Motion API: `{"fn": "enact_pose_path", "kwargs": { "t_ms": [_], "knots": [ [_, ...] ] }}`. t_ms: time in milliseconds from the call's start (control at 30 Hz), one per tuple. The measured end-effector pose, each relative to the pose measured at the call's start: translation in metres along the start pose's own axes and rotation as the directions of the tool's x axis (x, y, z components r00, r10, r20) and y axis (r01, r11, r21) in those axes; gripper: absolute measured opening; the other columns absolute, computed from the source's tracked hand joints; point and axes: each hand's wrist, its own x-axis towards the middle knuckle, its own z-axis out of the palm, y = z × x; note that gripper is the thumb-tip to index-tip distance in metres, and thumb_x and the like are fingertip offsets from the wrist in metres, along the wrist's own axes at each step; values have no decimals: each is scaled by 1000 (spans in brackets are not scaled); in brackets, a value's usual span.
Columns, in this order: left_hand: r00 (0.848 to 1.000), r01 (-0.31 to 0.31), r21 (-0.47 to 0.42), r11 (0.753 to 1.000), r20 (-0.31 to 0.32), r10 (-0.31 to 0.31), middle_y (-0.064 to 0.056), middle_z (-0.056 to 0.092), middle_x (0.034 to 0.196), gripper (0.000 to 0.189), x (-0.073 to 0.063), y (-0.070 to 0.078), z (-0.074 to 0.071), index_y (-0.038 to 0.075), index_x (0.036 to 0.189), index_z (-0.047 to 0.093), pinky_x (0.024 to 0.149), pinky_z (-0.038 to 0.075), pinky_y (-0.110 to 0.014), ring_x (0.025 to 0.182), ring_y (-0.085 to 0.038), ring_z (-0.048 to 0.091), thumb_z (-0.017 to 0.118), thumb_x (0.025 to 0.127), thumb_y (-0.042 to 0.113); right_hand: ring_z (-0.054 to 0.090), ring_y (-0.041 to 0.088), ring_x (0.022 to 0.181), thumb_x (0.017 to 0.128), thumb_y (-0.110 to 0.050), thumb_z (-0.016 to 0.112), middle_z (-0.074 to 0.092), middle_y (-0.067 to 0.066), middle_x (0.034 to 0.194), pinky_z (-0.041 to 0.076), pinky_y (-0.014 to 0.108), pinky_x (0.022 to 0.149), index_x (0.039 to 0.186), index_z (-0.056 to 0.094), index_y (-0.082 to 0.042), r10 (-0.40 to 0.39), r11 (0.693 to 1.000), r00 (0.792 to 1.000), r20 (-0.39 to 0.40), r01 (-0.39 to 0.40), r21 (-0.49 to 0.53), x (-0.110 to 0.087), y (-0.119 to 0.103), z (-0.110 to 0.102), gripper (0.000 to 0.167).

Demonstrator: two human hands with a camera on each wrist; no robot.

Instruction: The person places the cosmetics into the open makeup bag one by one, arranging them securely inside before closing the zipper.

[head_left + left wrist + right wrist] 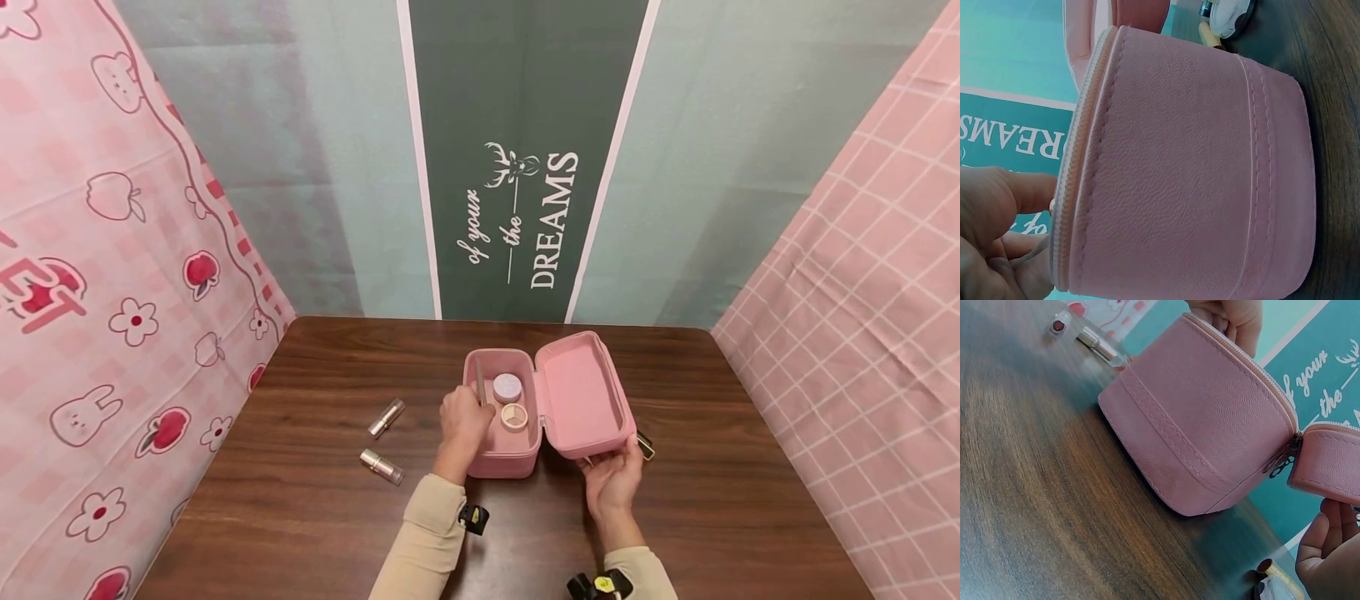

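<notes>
A pink cosmetic case (504,465) stands unzipped on the table, its lid (581,396) swung out to the right. Reaching over the case's left rim, my left hand (463,421) pinches a slim, brownish stick-like item (481,382) inside. Beside it in the case lie a round white-lidded container (507,387) and a round compact with divided pans (513,417). My right hand (613,482) holds the lid by its near edge, fingers underneath. From the left wrist view, the case wall (1172,156) hides the contents. The zipper pull (1285,459) hangs by the hinge in the right wrist view.
Two lipstick tubes (386,418) lie left of the case on the brown wooden table (300,500). Partly under the lid's right side is a black and gold item (645,446). In the right wrist view, a gold tube (1279,574) lies below the lid. Patterned cloths surround the table.
</notes>
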Motion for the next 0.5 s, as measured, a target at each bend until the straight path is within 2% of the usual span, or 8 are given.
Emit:
{"fn": "enact_pose_path", "kwargs": {
  "t_ms": [300,500],
  "knots": [
    [1000,27,4,1000,13,-27,-8,56,59,26,3,0,1,10,53,53,56,45,-44,60,-32,58,74,67,14,54,15,80,96,-51,24,53,1,97,40,31,67,118,43,-18,13,1000,1000,-25,-13,-8,0,-1,1,44],
    [1000,14,27,1000,14,-14,-14,62,67,27,3,2,1,7,56,56,58,46,-44,65,-35,60,77,70,19,56,14,81,97,-49,27,56,0,95,41,32,70,114,47,-18,-26,1000,998,57,27,-15,-2,1,-2,41]
  ]
}}
